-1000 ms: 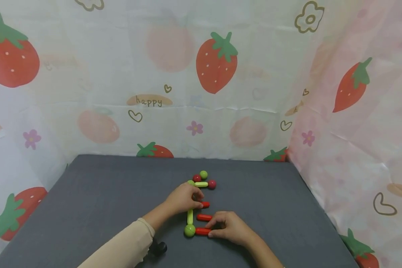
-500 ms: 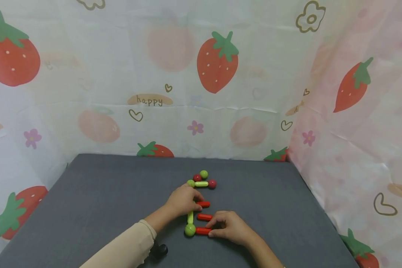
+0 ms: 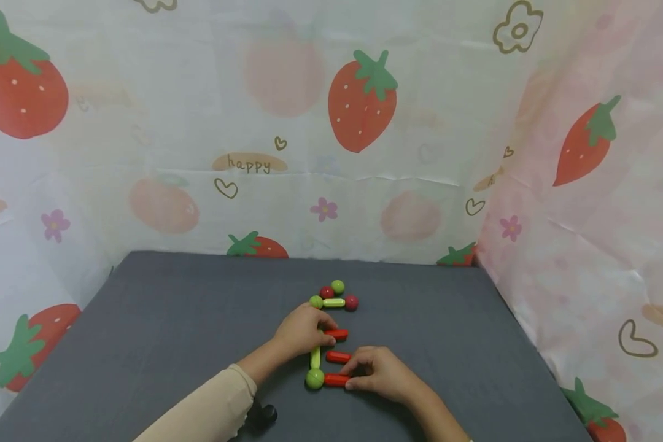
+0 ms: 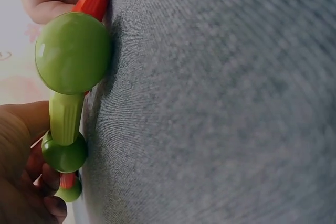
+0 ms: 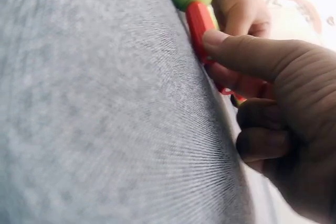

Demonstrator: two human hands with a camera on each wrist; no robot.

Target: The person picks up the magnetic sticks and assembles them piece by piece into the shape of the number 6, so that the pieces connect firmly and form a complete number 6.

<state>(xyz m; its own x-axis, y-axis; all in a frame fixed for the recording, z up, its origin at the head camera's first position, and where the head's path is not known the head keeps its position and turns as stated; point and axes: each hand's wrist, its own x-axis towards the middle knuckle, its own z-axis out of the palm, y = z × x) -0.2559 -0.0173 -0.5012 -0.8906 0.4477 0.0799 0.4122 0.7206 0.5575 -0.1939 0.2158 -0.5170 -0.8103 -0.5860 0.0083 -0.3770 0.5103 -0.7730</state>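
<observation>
Red stick (image 3: 336, 380) is at nine o'clock from our right hand (image 3: 383, 374), and we pinch its end. A green ball (image 3: 315, 379) touches it at nine o'clock. At eleven, our left hand (image 3: 304, 330) grips a second green ball (image 4: 64, 153).

Pale strawberry-print sheeting (image 3: 359, 212) — creased — hangs behind a grey table (image 3: 199, 313).
</observation>
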